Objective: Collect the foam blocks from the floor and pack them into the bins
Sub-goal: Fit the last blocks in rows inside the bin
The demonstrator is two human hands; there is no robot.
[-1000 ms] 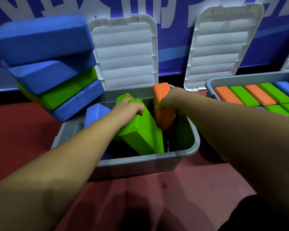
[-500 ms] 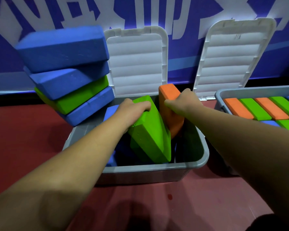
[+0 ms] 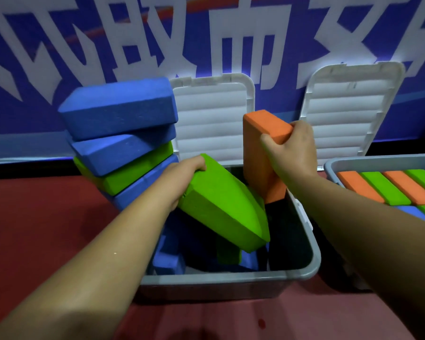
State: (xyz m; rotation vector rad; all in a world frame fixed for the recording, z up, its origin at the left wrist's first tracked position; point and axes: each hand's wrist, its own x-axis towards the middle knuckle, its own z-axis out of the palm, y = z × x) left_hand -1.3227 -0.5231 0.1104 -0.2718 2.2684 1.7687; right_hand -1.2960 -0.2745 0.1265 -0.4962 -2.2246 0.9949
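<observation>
Grips tilted green block (image 3: 221, 212) at its upper end in left hand (image 3: 182, 177), top of upright orange block (image 3: 260, 153) in right hand (image 3: 292, 148).

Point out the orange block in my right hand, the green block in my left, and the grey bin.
orange foam block (image 3: 255, 168), head view, broad front face.
green foam block (image 3: 221, 212), head view, upper face.
grey bin (image 3: 214, 278), head view, near rim.

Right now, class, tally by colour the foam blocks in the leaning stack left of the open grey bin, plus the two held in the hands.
Blue rectangular foam blocks: 3, all stacked
Green rectangular foam blocks: 2, one stacked, one in the left hand
Orange rectangular foam block: 1, in the right hand
Total: 6
</observation>
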